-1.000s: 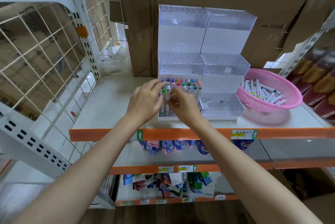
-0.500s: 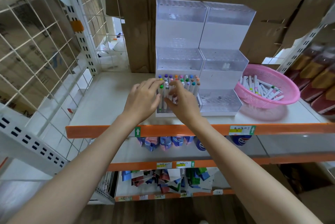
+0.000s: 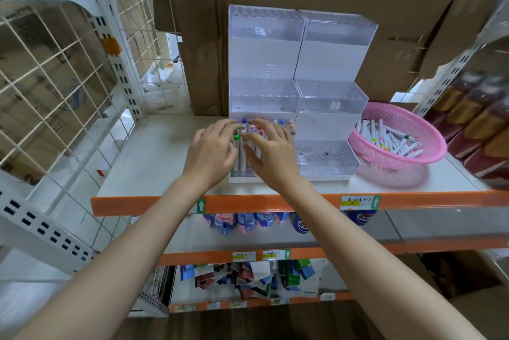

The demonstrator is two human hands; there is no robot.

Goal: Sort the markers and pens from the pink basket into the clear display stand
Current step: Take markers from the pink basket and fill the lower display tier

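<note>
Spreading the fingers (image 3: 271,130) of my right hand (image 3: 272,156) loosely across the caps of the standing markers (image 3: 281,121), I am touching them. Just left, my left hand (image 3: 210,153) is curling at a green-capped marker (image 3: 236,136); whether it is pinching, I cannot tell. I am judging this as seating it in the lowest tier of the clear display stand (image 3: 264,58) beneath. Next is calling for a reach right to the pink basket (image 3: 413,162).
</note>
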